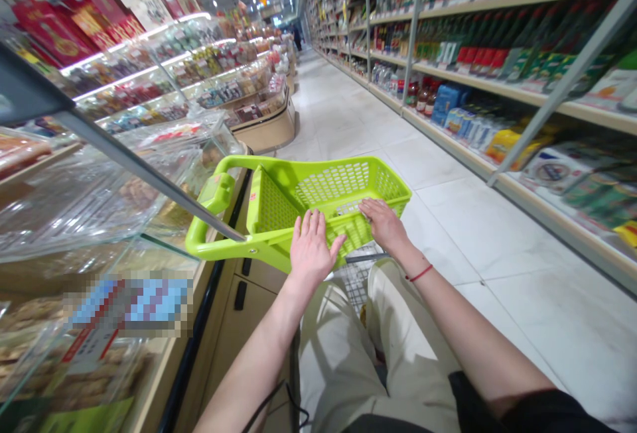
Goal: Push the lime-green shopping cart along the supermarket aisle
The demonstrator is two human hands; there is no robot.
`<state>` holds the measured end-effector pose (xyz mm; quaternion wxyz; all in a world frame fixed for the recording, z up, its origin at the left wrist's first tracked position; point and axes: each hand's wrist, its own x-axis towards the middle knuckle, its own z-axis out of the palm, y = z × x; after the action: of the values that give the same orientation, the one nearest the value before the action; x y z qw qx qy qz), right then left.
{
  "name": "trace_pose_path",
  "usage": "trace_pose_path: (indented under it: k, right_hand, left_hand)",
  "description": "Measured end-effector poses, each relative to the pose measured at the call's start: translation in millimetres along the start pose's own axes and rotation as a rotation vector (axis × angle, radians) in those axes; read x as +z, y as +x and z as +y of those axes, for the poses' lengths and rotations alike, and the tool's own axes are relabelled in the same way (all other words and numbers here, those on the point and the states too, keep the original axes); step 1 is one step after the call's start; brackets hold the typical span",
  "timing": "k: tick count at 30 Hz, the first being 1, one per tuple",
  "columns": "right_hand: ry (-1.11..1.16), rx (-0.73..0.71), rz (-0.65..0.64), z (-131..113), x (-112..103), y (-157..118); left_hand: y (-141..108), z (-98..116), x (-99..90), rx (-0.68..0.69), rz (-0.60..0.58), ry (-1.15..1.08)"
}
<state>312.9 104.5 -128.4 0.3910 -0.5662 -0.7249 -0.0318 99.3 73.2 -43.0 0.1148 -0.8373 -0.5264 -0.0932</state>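
A lime-green plastic shopping cart (279,237) stands side-on in front of my legs, its upper basket showing nothing inside except perforated walls and a slanted divider. On its near rim lies my left hand (312,247), fingers stretched out and thumb spread to the right. My right hand (384,224) rests over the same rim further right, fingers bent over the edge and partly hidden; whether it grips the rim firmly is hard to see. A red string bracelet (419,272) circles my right wrist. Below the basket, a grey wire lower rack (354,287) shows between my knees.
Glass-fronted bins (149,247) of packaged food border the left, with a grey metal pole (149,178) slanting across. Tall shelves (497,88) of bottles and cartons line the right. A white tiled aisle (348,108) runs ahead, past a rounded display counter (269,129).
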Motion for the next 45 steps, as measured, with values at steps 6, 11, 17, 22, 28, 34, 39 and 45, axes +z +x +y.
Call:
trace_pose_path:
  k: [6,11,17,22,28,34,39,45]
  right_hand:
    - [-0.015,-0.002,-0.012,-11.8,2.8,2.7]
    - [0.007,-0.08,-0.034,-23.8,12.0,3.9]
    - [0.045,-0.056,-0.018,-11.0,9.1,0.1]
    - [0.015,0.009,-0.005,12.5,-2.3,-3.9]
    - [-0.049,0.07,0.056,12.3,-2.3,-5.5]
    - [0.001,-0.017,0.035,-20.2,13.4,-2.5]
    - [0.046,-0.076,0.007,-21.9,15.3,-2.5]
    - [0.029,-0.02,0.031,4.5,4.6,-6.1]
  left_hand:
    - [24.0,13.3,8.0,0.096,-0.056,-0.059]
    - [28.8,17.2,15.9,0.143,-0.057,-0.06]
    - [25.7,15.7,21.1,0.153,-0.003,-0.059]
    - [25.5,15.0,21.5,0.161,0.017,-0.074]
    - [24.0,16.0,20.4,0.164,0.015,-0.067]
    - [23.3,16.1,21.1,0.172,0.005,-0.065]
    - [23.7,15.9,21.2,0.173,0.005,-0.07]
    - [22.7,16.0,19.5,0.171,0.005,-0.066]
